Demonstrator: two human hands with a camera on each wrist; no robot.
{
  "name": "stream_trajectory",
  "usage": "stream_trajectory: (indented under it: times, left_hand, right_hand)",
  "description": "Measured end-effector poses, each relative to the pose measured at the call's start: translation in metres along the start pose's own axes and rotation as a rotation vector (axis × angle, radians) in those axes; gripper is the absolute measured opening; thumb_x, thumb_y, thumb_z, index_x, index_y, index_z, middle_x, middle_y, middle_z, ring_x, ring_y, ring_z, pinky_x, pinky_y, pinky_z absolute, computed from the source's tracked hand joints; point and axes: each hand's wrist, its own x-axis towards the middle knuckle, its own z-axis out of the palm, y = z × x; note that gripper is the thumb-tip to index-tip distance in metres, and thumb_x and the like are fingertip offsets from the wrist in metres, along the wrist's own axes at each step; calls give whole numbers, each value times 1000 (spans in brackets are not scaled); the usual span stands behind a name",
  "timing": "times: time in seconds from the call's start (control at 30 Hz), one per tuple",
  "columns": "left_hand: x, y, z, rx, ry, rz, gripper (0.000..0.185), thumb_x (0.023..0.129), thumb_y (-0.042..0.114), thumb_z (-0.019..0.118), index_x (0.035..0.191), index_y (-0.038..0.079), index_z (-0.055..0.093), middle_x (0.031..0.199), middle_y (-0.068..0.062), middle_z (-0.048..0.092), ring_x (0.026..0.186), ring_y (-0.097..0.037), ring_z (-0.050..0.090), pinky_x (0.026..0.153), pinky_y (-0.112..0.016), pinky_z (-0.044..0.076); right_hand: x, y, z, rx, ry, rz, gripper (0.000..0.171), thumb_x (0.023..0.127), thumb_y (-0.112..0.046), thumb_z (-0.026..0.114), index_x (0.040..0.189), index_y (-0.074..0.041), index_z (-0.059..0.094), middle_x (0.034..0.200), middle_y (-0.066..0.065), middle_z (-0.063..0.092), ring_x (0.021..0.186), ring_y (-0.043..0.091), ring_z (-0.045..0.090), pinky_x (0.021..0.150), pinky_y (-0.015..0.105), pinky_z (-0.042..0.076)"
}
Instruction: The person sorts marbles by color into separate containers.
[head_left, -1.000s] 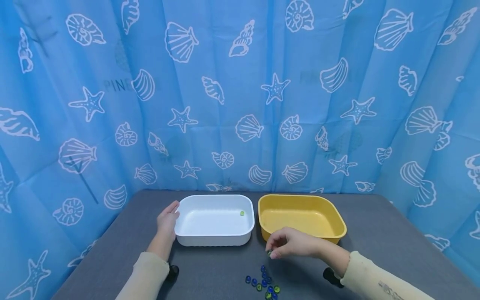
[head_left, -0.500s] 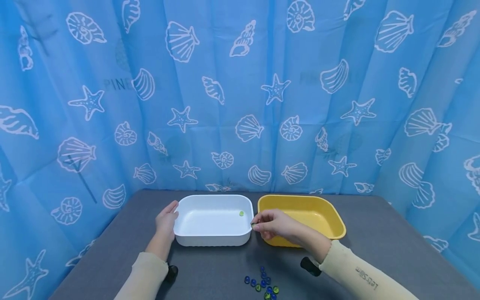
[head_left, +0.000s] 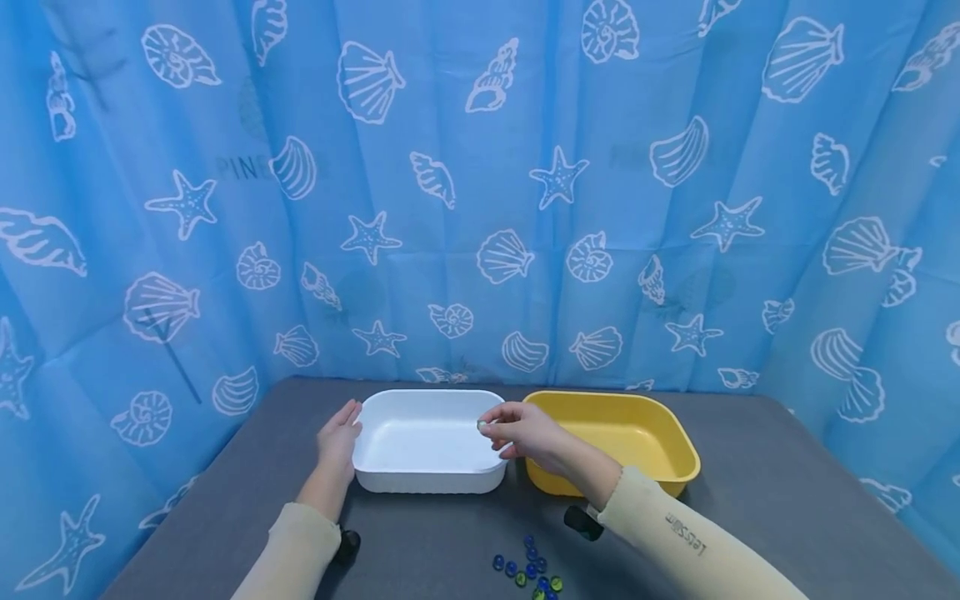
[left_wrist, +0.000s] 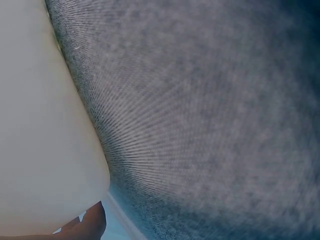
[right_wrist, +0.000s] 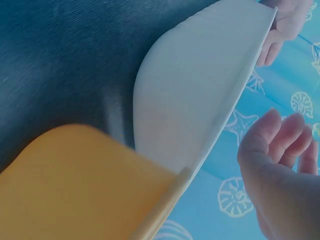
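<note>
My right hand (head_left: 528,435) pinches a small greenish marble (head_left: 482,425) at the tips of thumb and fingers, above the 3 o'clock end of the white bin (head_left: 427,482). My fingers reach in past that end's rim, and my wrist camera shows them higher than the rim edge. From my fingertips the white floor stretches toward 9 o'clock, giving sideways room before the far wall.

My left hand (head_left: 340,435) lies against the bin's 9 o'clock end, its fingers extended along the outside edge toward 1 o'clock, gripping nothing that I can see.

At 3 o'clock from my right hand sits the yellow bin (head_left: 641,450); my forearm, coming in from about 4 o'clock, crosses its near-left corner and front rim. Only a narrow strip of the grey table (head_left: 420,542) separates the two bins. Past the yellow bin, toward 3 o'clock, the table runs on to its sloping side edge; behind both bins, at 12, just a thin margin is left before the shell-patterned curtain (head_left: 450,192). Loose marbles (head_left: 532,571), blue and green, cluster at 6 o'clock, well apart from both front walls.
</note>
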Motion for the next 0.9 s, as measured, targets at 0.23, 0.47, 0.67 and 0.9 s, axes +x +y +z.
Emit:
stream_trajectory:
  times: [0.23,0.47,0.67,0.9]
  left_hand:
    - [0,-1,0,9,14,-9,49,104,-1,34,152,4,27,155,-15,30,143,-28,26,114,-41,24]
    - [-1,-2,-1,27,4,-11,49,104,1,34,152,5,27,155,-14,29,144,-27,24,115,-41,23]
    - [0,-1,-1,2,-14,-4,50,103,-2,35,152,3,26,155,-15,30,143,-27,26,114,-40,24]
    - [-1,0,-3,25,-41,-1,51,104,-1,33,153,4,22,156,-15,27,144,-28,23,115,-41,22]
  right_hand:
    - [17,2,18,-10,24,46,24,95,-18,65,111,-1,65,103,17,64,85,23,60,78,36,56]
    - [34,12,35,-48,14,79,20,94,-17,66,108,-2,66,95,12,65,81,21,60,68,32,52]
    - [43,15,43,-131,17,114,17,92,-15,68,106,-5,69,94,7,63,81,22,57,65,36,48]
    - [61,22,57,-243,68,237,5,88,-12,73,92,-9,72,76,5,56,62,17,47,52,27,33]
